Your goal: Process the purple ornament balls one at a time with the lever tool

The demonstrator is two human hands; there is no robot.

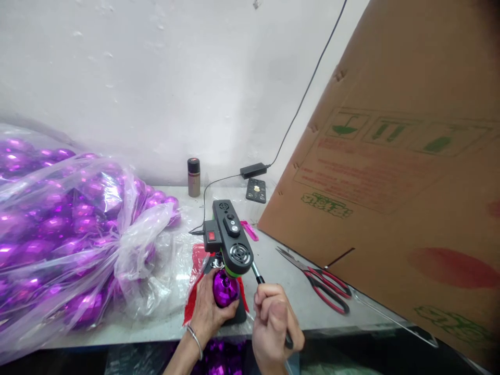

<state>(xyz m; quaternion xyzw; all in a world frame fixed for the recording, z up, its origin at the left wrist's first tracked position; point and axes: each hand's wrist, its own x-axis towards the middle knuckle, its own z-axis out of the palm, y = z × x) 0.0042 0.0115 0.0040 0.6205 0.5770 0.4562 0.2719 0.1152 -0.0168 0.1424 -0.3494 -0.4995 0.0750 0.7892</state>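
My left hand (207, 306) is wrapped around a shiny purple bauble (225, 292), thumb on its near right side, beneath the head of a small black bench machine (228, 237). The machine has round vents and a red switch, and its dark base stands on a red sheet (190, 308). My right hand (276, 324) is closed around the black-gripped lever handle (260, 279) that sticks out from the machine's right side. The top of the bauble lies close under the machine head; whether they touch is hidden.
A clear plastic bag (128, 234) of many purple baubles fills the left. Behind stand a dark-capped bottle (194, 179), a power adapter (253, 170) and a black card-like object (255, 191). Red-handled scissors (326, 289) lie right, beside a large cardboard box (390, 172). More purple baubles show below the table edge.
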